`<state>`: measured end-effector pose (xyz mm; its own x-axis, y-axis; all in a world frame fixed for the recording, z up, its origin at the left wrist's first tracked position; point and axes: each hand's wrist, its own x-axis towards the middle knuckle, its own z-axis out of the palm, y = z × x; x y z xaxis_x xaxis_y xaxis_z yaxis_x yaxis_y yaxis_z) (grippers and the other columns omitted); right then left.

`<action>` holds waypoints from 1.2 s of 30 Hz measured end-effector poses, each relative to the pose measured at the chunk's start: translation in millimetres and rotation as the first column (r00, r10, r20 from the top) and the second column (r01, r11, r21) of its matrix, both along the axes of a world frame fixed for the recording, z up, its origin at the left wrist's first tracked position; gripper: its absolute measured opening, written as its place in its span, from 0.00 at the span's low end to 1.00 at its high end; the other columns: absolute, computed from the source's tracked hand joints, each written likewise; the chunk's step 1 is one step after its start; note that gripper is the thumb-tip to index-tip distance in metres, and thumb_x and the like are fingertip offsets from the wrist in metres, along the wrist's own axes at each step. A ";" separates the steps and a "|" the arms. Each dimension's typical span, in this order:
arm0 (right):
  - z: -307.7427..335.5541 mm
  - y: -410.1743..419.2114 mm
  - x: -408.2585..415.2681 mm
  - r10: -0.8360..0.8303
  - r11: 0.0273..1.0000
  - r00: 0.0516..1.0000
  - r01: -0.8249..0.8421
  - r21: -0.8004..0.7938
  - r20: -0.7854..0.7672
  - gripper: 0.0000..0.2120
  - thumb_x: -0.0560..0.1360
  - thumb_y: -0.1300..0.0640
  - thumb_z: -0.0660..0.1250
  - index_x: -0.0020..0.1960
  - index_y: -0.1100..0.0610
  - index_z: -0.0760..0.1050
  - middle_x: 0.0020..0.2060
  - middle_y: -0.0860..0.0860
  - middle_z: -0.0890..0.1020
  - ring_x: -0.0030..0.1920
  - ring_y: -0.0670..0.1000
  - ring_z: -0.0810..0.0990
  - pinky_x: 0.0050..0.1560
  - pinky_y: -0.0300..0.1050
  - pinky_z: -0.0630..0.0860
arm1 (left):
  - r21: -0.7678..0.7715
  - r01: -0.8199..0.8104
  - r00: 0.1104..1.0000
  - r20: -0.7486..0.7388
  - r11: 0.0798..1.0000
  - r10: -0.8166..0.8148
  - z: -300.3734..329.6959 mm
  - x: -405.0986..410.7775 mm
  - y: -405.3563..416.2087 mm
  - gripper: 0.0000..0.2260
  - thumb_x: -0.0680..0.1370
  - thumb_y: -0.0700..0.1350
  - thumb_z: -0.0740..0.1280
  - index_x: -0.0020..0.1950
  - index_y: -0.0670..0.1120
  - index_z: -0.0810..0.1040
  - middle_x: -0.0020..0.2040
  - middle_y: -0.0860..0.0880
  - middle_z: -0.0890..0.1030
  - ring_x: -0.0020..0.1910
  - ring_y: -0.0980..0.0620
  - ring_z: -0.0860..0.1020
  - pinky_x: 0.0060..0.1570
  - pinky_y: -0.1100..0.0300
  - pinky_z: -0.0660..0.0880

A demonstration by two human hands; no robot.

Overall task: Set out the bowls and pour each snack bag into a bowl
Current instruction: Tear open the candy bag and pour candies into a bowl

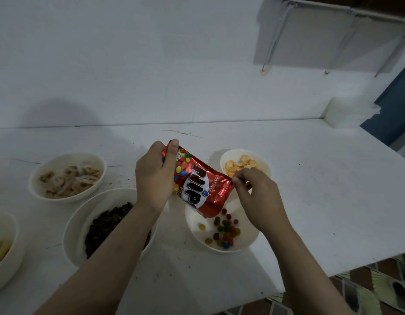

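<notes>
Nearest to us, below and between our hands, sat the candy bowl (222, 233), a smooth white round bowl with a scatter of small glossy coated candies (224, 230) in red, green, yellow and blue on its floor. Just above it hung the Nips bag (197, 185), a crinkled red foil pouch, its long axis running on a slant from the upper end in our left hand (155, 176) down to its torn mouth at the lower right, which hung directly over the bowl's near-left rim. That slant was what mattered: the mouth pointed down into the bowl, so we judged the pour was under way and that tipping the high end further would bring out whatever remained.

Our left hand was wrapped round the bag's upper end, thumb across the printed front. Our right hand (253, 194) pinched the bag's right-hand edge with curled fingertips, steadying it. The two hands were apart, one at each side of the bag, the left one the higher.

To the left of our left forearm stood a white bowl of dark brown pieces (106, 223), partly hidden by the arm. Further left at the frame edge was a bowl with pale yellow sticks (1, 246). Beyond those, a bowl of beige ring-shaped snacks (68, 177). Past our right hand, a smaller bowl of flat orange crackers (239, 165). All rested on a matt white surface (310, 189), scuffed and speckled with crumbs, against a white wall (151, 64).
</notes>
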<state>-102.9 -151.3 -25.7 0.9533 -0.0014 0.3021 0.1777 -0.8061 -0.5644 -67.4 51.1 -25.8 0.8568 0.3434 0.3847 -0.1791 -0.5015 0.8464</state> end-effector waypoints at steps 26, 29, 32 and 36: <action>4.0 2.9 4.8 -0.043 0.997 0.996 0.038 -0.070 -0.074 0.05 0.80 0.54 0.64 0.50 0.53 0.78 0.50 0.44 0.73 0.40 0.42 0.73 0.37 0.28 0.64 | 0.151 0.032 0.999 -0.020 0.988 -0.030 8.3 3.2 1.8 0.19 0.80 0.60 0.56 0.42 0.44 0.68 0.32 0.52 0.74 0.34 0.57 0.77 0.31 0.68 0.70; 1.7 5.1 1.7 -0.065 0.994 0.995 0.059 -0.088 -0.070 0.05 0.80 0.54 0.64 0.51 0.52 0.78 0.50 0.44 0.73 0.44 0.46 0.75 0.37 0.28 0.63 | 0.177 0.052 0.999 -0.012 0.983 -0.051 9.1 2.0 1.7 0.20 0.80 0.61 0.55 0.42 0.45 0.68 0.32 0.52 0.74 0.34 0.57 0.77 0.32 0.66 0.71; 0.2 5.3 -0.8 -0.052 0.994 0.994 0.042 -0.106 -0.095 0.04 0.80 0.55 0.63 0.51 0.52 0.77 0.52 0.45 0.74 0.45 0.46 0.76 0.38 0.28 0.65 | 0.226 0.071 0.997 0.004 0.972 -0.074 9.4 0.3 1.0 0.19 0.79 0.63 0.53 0.40 0.48 0.66 0.31 0.53 0.74 0.33 0.57 0.77 0.32 0.64 0.72; 4.7 0.6 -1.5 -0.022 0.995 0.994 0.012 -0.097 -0.103 0.03 0.80 0.54 0.64 0.50 0.51 0.77 0.53 0.44 0.74 0.46 0.46 0.76 0.39 0.28 0.65 | 0.238 0.074 0.996 0.040 0.969 -0.085 10.5 -1.8 2.1 0.20 0.79 0.62 0.52 0.39 0.47 0.66 0.29 0.52 0.73 0.31 0.55 0.77 0.31 0.61 0.73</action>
